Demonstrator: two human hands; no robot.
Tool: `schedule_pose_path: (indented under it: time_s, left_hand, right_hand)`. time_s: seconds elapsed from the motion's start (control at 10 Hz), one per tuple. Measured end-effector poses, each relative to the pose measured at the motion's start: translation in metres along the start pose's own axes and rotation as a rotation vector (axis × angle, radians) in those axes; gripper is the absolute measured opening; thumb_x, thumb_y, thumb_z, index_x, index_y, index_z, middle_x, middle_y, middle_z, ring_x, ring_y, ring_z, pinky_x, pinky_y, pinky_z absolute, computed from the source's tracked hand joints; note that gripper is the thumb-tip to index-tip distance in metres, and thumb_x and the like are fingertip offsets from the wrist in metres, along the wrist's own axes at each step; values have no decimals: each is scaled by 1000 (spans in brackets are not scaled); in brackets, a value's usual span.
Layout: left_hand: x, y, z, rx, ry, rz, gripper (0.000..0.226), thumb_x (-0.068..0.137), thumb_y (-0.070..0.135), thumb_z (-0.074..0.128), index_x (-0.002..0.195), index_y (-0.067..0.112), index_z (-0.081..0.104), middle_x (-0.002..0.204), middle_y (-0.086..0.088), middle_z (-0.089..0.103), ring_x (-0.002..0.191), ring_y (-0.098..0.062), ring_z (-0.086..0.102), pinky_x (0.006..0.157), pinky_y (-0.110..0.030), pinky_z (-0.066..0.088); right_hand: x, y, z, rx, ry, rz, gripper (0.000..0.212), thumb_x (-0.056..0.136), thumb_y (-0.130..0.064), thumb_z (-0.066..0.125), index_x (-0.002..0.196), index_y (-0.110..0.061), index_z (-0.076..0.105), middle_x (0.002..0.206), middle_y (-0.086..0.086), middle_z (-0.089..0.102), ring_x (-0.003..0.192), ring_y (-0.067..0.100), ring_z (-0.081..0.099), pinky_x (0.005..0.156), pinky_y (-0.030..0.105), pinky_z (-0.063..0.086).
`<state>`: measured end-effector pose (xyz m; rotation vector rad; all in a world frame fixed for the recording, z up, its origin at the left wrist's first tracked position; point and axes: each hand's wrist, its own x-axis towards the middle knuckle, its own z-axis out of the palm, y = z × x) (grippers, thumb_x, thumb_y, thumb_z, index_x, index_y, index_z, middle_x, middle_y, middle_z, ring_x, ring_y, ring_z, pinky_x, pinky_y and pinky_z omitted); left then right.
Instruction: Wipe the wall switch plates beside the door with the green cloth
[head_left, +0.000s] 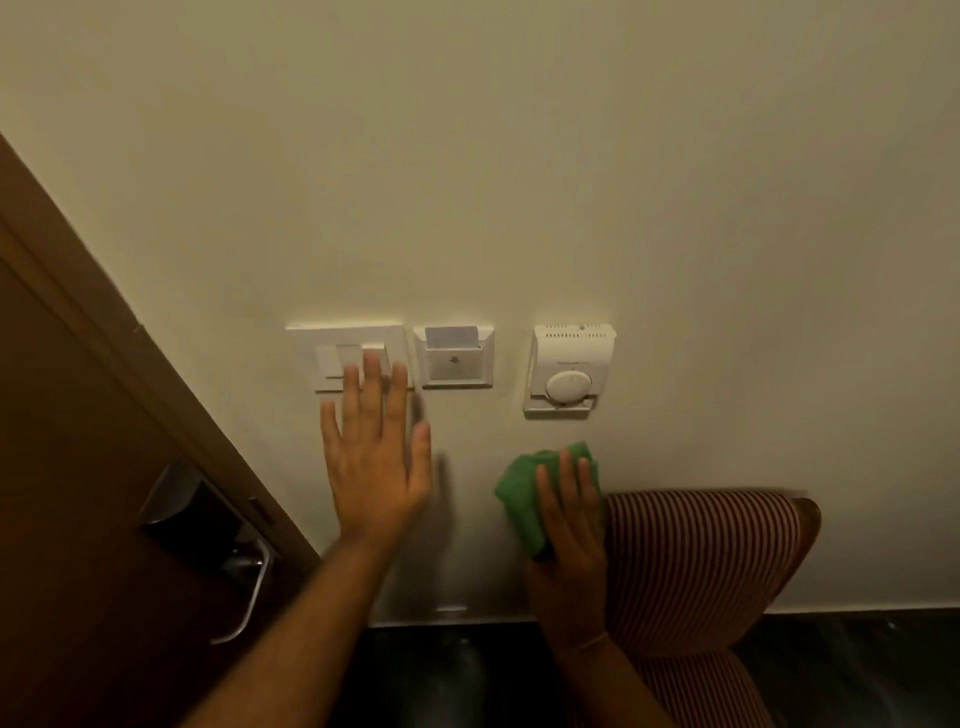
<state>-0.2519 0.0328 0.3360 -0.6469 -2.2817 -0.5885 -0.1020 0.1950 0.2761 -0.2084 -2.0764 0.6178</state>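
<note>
The wall is big, plain and cream, and it fills most of the view. On the left is a brown wooden door with a shiny metal handle. Low on the right, a chair with red and white stripes sits right up against the wall, and the floor below is dark. The room is dim and yellowish. Three white things sit in a row on the wall: a switch plate nearest the door, a card slot plate just beside it, and a box with a round dial further right. The left hand is flat and spread wide, with its fingertips resting on the lower part of the switch plate. The right hand is closed around the green cloth, bunched up in its fingers, low on the wall below the dial box and apart from all the plates. The cloth looks soft, light and floppy, so it is best held in a ball like this, with a puffy bit sticking out to rub with. The plates look hard and smooth, and I think a gentle rub is enough, since a hard push could flip a switch. No plate has the cloth on it yet.
</note>
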Motion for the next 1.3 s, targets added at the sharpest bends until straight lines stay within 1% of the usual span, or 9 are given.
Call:
schedule_pose_path:
  time_s: [0.2, 0.3, 0.5, 0.7, 0.8, 1.0, 1.1, 1.2, 1.3]
  left_hand:
    - [-174, 47, 60, -39, -386, -96, 71, 112, 44, 40, 178, 17, 32, 187, -12, 20, 175, -16, -3, 135, -58, 17]
    - [-236, 66, 87, -47, -601, -42, 74, 113, 49, 37, 178, 15, 33, 187, -8, 20, 175, -24, 11, 139, -46, 3]
    - [-343, 85, 144, -14, -830, 52, 75, 113, 53, 35, 179, 17, 29, 189, -5, 15, 174, -28, 15, 139, -51, 8]
    - [-417, 81, 187, 0, -954, 86, 76, 117, 58, 29, 182, 22, 20, 190, 0, 6, 176, -23, 4, 141, -47, -1]
    - [-438, 78, 208, 11, -990, 81, 75, 117, 59, 27, 181, 22, 22, 189, -3, 12, 176, -25, 11, 141, -49, 3]
    - [-441, 70, 215, 26, -1061, 79, 75, 115, 59, 29, 180, 22, 25, 188, -3, 16, 175, -26, 13, 140, -53, 10]
    - [-435, 66, 200, 58, -1089, 71, 76, 114, 59, 29, 179, 20, 31, 188, -4, 17, 174, -27, 15, 140, -52, 9]
    - [-417, 64, 179, 97, -1114, 44, 78, 113, 61, 24, 181, 22, 25, 189, -2, 9, 175, -26, 7, 140, -49, 2]
    - [-382, 70, 154, 96, -1078, -91, 80, 111, 65, 16, 181, 27, 9, 188, 1, -7, 175, -23, -9, 142, -48, -3]
  right_hand:
    - [-79, 79, -46, -94, -280, 325, 91, 65, 11, 47, 154, -5, 47, 167, 20, 37, 160, 37, 27, 130, 58, 26]
    - [-134, 124, -57, -145, -451, 440, 93, 64, 11, 52, 155, -4, 46, 167, 21, 37, 160, 36, 27, 130, 61, 25]
    - [-249, 209, -50, -225, -852, 648, 93, 81, 9, 64, 165, -15, 32, 172, -6, 10, 161, 19, 0, 132, 55, 21]
    - [-320, 266, -20, -281, -1082, 775, 82, 98, -1, 59, 168, -23, 23, 179, 1, 8, 167, 25, 0, 136, 52, 14]
    - [-348, 285, -6, -298, -1134, 819, 78, 103, -2, 54, 169, -28, 21, 179, 2, 3, 167, 28, -1, 136, 50, 11]
    - [-375, 291, -4, -341, -1298, 773, 76, 110, -27, 49, 170, -26, 2, 178, 6, -15, 166, 30, -13, 136, 51, -1]
    - [-368, 284, -10, -384, -1426, 695, 97, 104, -61, 51, 168, -24, -13, 175, 8, -25, 164, 32, -20, 135, 54, -3]
    - [-347, 268, -18, -348, -1359, 686, 101, 100, -71, 49, 169, -27, -10, 177, 4, -20, 165, 29, -17, 135, 54, -3]
    - [-317, 246, -31, -338, -1257, 506, 87, 104, -63, 45, 170, -28, 1, 177, -1, -16, 166, 23, -12, 136, 51, 1]
